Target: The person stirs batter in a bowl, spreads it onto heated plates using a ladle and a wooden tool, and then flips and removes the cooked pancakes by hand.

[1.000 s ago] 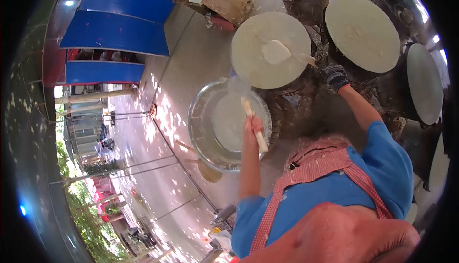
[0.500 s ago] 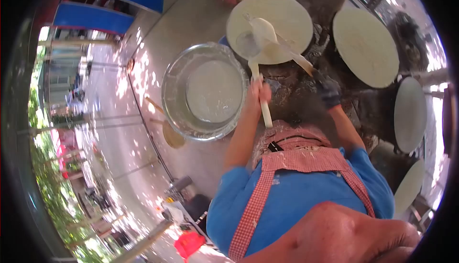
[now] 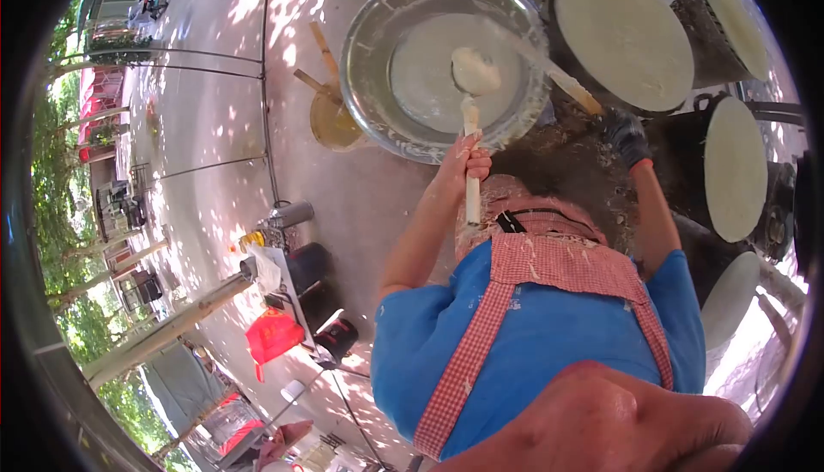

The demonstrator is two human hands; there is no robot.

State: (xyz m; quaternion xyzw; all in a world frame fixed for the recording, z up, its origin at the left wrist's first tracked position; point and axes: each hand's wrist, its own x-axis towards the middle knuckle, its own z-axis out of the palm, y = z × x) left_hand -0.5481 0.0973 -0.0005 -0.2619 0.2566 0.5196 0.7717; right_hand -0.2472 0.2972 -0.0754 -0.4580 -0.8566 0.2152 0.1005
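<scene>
My left hand (image 3: 464,165) is closed around the pale handle of a ladle (image 3: 474,73). The ladle's bowl, coated with pale batter, hangs over a large metal basin (image 3: 365,133). Whitish batter (image 3: 412,77) lies inside the basin. In a dark glove, my right hand (image 3: 627,136) grips the wooden end of a long flat scraper (image 3: 549,64). Its blurred pale blade reaches over the basin's right rim, close to the ladle. Beside the basin on the right is a round griddle (image 3: 622,39) with a pale layer across its top.
More pale-topped round griddles (image 3: 736,169) stand along my right side, one (image 3: 730,305) lower down. Left of the basin is a yellowish container (image 3: 335,124) with wooden handles sticking out. A small table (image 3: 292,300) with a red bag (image 3: 275,335) stands at lower left.
The view has swung toward the basin. Ladle and scraper, which were over a round griddle, are now over the basin. Both hands keep hold of their tools.
</scene>
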